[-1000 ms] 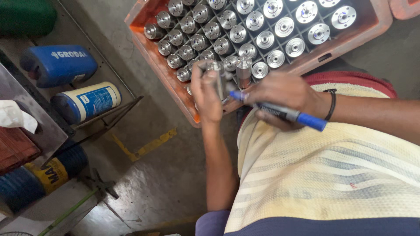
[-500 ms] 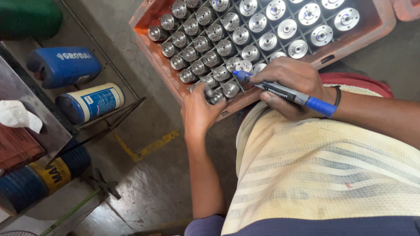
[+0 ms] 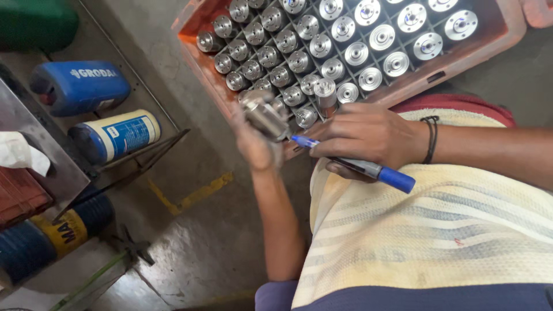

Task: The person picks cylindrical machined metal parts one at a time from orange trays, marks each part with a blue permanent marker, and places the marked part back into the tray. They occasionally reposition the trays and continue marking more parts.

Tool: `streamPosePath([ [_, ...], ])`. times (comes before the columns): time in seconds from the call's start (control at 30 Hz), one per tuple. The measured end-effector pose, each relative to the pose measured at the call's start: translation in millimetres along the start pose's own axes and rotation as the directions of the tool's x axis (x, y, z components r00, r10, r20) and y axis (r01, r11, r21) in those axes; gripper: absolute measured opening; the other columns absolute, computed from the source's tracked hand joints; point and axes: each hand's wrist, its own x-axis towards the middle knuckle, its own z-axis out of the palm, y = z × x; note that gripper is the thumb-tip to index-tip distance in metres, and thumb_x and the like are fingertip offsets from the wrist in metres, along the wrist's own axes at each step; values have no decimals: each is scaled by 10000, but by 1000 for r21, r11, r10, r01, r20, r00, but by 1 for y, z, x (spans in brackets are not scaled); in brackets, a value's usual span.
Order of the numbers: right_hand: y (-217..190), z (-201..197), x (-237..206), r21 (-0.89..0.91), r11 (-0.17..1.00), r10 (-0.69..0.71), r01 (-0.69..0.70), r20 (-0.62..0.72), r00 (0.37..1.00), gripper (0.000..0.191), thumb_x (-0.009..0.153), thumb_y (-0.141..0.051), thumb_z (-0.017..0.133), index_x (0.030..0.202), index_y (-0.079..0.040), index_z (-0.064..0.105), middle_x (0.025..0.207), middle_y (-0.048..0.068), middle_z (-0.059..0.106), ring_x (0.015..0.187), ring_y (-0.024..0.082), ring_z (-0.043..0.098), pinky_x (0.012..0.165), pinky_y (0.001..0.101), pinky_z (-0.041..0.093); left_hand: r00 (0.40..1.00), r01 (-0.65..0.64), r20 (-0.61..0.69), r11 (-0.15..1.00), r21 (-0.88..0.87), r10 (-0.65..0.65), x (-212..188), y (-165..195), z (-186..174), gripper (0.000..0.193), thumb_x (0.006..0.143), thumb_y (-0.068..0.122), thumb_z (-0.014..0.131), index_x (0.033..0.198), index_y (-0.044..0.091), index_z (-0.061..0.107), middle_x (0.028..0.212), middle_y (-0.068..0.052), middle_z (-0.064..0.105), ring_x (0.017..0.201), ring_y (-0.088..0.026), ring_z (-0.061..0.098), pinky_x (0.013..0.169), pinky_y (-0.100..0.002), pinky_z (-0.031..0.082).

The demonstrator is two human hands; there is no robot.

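The left hand, raised on a bent forearm, is closed around a metal cylinder just before the crate. The right hand pinches a blue marker, tip touching the cylinder.

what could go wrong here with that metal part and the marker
The left hand holds the metal cylinder in the air beside the orange crate, above the concrete floor; its blur suggests motion, so the blue marker in the right hand may smear or miss. A slip could drop it onto the floor. One cylinder stands raised in the crate and could be knocked.
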Motion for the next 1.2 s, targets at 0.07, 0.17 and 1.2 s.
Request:
streamPosePath([
  [0.07, 0, 3, 4, 20, 1000, 7, -6, -25, 1000, 237, 900, -206, 693, 1079, -50, 687, 878, 82, 694, 691, 212, 612, 601, 366, 464, 998, 40, -49, 995, 86, -36, 1, -17, -2, 531, 1088, 502, 387, 1163, 19, 598, 931, -68, 647, 786, -146, 594, 648, -324, 498],
  [0.17, 0, 6, 7, 68, 996, 66, -62, -61, 996, 224, 930, -173, 673, 1111, -40, 670, 911, 85, 681, 748, 216, 627, 663, 366, 491, 998, -47, 40, 966, 255, 39, -1, -23, 0, 633, 1163, 534, 341, 1171, -6, 673, 843, -52, 605, 720, -123, 551, 634, -268, 436],
  [1.2, 4, -2, 2, 139, 965, 238, -222, -103, 966, 231, 903, -108, 678, 1084, 35, 675, 870, 159, 691, 761, 297, 683, 678, 403, 533, 994, -91, 87, -50, 995, -72, -17, 70, -14, 197, 811, 205, 742, 956, 74, 716, 831, -120, 734, 773, -333, 725, 701, -451, 552],
])
